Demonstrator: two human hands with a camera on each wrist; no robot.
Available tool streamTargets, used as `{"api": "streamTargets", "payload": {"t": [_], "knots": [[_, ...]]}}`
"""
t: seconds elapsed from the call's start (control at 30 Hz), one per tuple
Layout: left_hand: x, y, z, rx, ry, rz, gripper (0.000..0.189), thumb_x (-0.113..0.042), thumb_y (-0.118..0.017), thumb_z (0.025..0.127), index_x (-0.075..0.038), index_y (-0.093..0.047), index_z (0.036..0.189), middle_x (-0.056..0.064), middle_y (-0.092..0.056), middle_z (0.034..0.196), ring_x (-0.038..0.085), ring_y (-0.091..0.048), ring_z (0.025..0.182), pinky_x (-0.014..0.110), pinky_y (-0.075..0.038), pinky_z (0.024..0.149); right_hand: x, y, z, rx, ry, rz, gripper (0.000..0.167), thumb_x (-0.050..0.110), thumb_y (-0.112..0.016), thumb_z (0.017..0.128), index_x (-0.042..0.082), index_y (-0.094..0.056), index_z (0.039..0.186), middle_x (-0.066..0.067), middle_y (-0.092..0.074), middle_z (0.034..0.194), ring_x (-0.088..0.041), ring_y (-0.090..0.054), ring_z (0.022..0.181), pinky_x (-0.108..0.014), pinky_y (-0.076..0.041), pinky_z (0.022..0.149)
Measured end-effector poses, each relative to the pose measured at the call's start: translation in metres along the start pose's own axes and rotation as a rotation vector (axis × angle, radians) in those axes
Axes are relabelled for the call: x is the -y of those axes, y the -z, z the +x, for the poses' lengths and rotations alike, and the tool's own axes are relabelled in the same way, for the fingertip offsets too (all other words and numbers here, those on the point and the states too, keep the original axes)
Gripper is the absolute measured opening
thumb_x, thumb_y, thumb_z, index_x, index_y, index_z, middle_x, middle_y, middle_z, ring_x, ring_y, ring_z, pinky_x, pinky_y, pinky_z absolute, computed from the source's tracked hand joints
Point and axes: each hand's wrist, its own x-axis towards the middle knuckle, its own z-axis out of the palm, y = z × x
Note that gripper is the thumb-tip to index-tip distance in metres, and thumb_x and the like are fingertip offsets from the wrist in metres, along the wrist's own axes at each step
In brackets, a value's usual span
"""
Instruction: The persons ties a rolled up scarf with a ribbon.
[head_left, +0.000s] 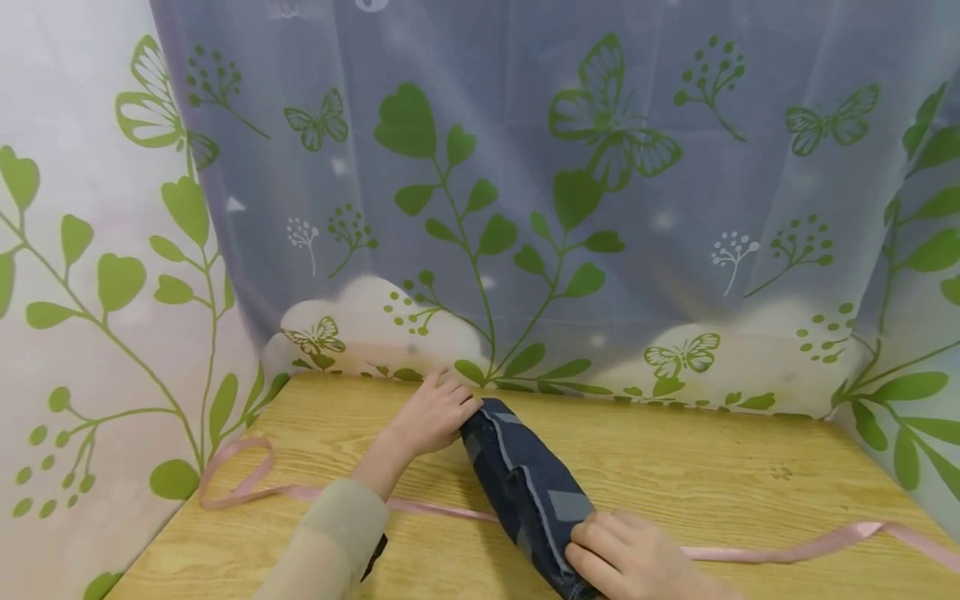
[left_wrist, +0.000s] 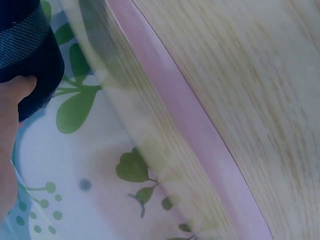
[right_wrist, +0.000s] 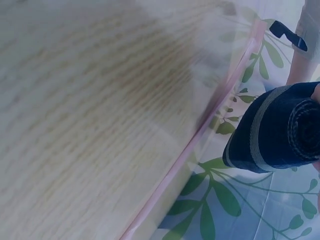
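Observation:
A dark navy cloth with grey patches and stripes, rolled into a thick tube, slants across the middle of the head view. My left hand grips its far end; in the left wrist view the thumb presses against the roll. At the near end, my right hand holds the cloth with curled fingers. The coiled end of the roll shows in the right wrist view, where most of the right hand is out of frame. A pink ribbon runs across the table, passing behind the roll.
The wood-grain table carries the ribbon, which loops at the left and twists upward at the right. A blue-grey curtain with green leaves and butterflies hangs along the back edge. Similar printed cloth covers both sides. A black strap is at the left wrist.

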Motion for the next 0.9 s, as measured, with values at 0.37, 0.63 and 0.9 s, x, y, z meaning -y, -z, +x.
{"api": "streamTargets", "payload": {"t": [0.37,0.63,0.9], "knots": [[-0.008,-0.008,0.011,-0.075,-0.056,0.024,0.027,-0.02,-0.072,0.078,-0.017,-0.066,0.104,0.0,-0.064,0.097,0.019,-0.058,0.095,0.047,-0.039,0.094,0.009,-0.006,-0.006,0.04,0.027,-0.008,0.024,0.02,-0.042,0.099,0.01,-0.06,0.088,0.0,-0.056,0.086,-0.008,-0.047,0.071,-0.013,-0.033,0.055],[-0.016,-0.012,0.02,-0.09,-0.089,0.014,0.021,-0.017,-0.069,0.082,-0.017,-0.065,0.102,-0.001,-0.064,0.096,0.018,-0.058,0.092,0.047,-0.039,0.094,0.019,-0.011,-0.013,0.098,-0.008,0.015,0.016,0.016,-0.044,0.097,0.013,-0.06,0.094,0.003,-0.053,0.09,-0.007,-0.045,0.076,-0.014,-0.034,0.06],[-0.025,-0.011,0.029,-0.08,-0.108,0.04,0.018,-0.016,-0.067,0.084,-0.018,-0.064,0.102,-0.002,-0.064,0.096,0.018,-0.057,0.095,0.045,-0.038,0.096,0.027,-0.018,-0.017,0.143,-0.004,-0.097,0.024,0.014,-0.039,0.097,0.018,-0.058,0.084,0.005,-0.049,0.085,-0.008,-0.043,0.074,-0.017,-0.032,0.057]]}}
